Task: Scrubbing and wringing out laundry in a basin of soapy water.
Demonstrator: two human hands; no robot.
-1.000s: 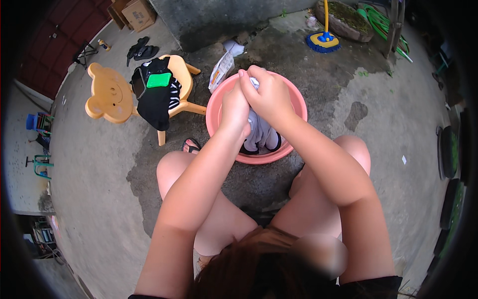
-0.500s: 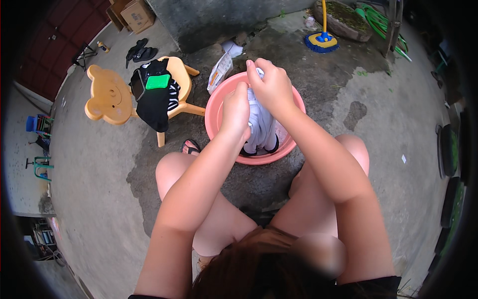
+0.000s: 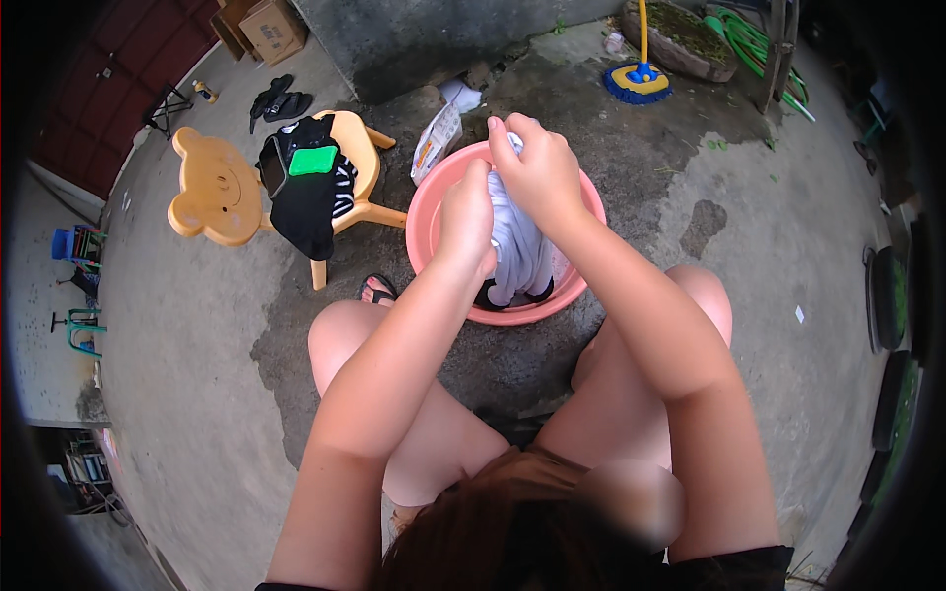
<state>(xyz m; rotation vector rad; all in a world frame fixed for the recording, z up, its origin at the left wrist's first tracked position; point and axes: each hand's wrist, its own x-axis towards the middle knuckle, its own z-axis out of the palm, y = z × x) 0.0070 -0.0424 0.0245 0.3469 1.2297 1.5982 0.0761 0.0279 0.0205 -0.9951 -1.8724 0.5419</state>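
Both hands are raised over a round pink basin [image 3: 422, 246] on the wet ground. A light grey-white garment with dark trim [image 3: 520, 246] hangs down from them into it. My left hand [image 3: 465, 222] is closed along the garment's left side, its thumb up. My right hand [image 3: 540, 172] is closed on the upper part, fingers curled over and thumb pointing up. Bits of pale cloth show between the hands. The garment's lower end, with black edges, rests inside the basin near its front wall. The palms and most fingertips are hidden.
A yellow bear-shaped child's chair [image 3: 222, 187] stands to the left, bearing black clothes [image 3: 301, 222], a phone [image 3: 274, 167] and a green box [image 3: 312, 161]. Behind the basin leans a white packet [image 3: 437, 143]. A blue-yellow mop [image 3: 638, 84] and planter [image 3: 680, 44] are farther back.
The garment's hanging folds have shifted slightly. Both hands keep nearly the same place and hold.
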